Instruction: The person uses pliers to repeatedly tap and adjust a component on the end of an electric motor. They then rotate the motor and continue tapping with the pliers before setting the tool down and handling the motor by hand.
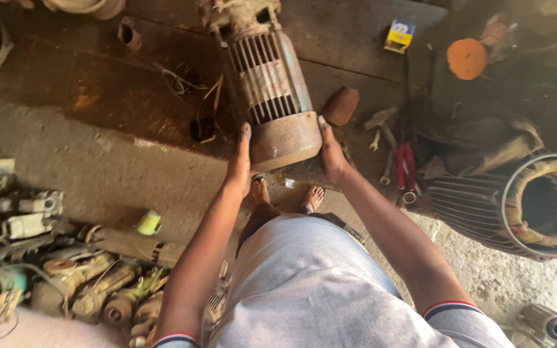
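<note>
Largest item: a ribbed, rust-stained electric motor (269,84) lying on the stained concrete floor (98,148), its round end cap facing the person's sandalled feet; a second finned motor housing (517,206) with exposed windings sits to the right, well apart. Left hand (240,161) is pressed flat, fingers extended, against the left side of the end cap, and right hand (331,153) likewise on the right side, together clasping the cap between the palms. Smaller items: red-handled pliers (406,169) near the right hand, an orange disc (467,58) farther off.
</note>
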